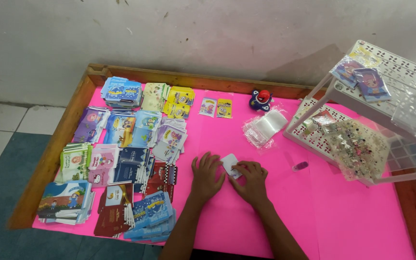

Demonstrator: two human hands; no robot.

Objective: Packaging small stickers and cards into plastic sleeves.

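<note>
Forearms: both come up from bottom edge, meeting mid-table over pink sheet [246, 226].
Left hand [206, 175]: flat, palm down, fingers spread on the pink, fingertips just beside the small white card [229, 163] – touching its left edge or not, can't tell.
Right hand [251, 182]: knuckles bent, fingertips pressed down on the card's lower right part – pinning it, not lifting.
White card: small, pale, roughly square, tilted, lying on the pink between the two hands, centre of table.
Packet stacks [121, 159]: left third of table, overlapping rows of small flat packets – blue, purple, green, pink, dark red, navy w/ cartoon pics.
Yellow packets [181, 102]: top row, just right of a cream stack.
Two loose packets [216, 108]: one pale, one yellow, side by side, apart from the stacks.
Clear sleeves [266, 126]: small heap of see-through plastic bags, right of centre.
Toy [261, 99]: blue and red round figure near far rim.
White rack [391, 82]: perforated plastic shelf unit at right; two purple-blue packets on top tier, bag of mixed beads leaning on lower tier.
Table rim [54, 154]: brown wood frame around the pink.
</note>
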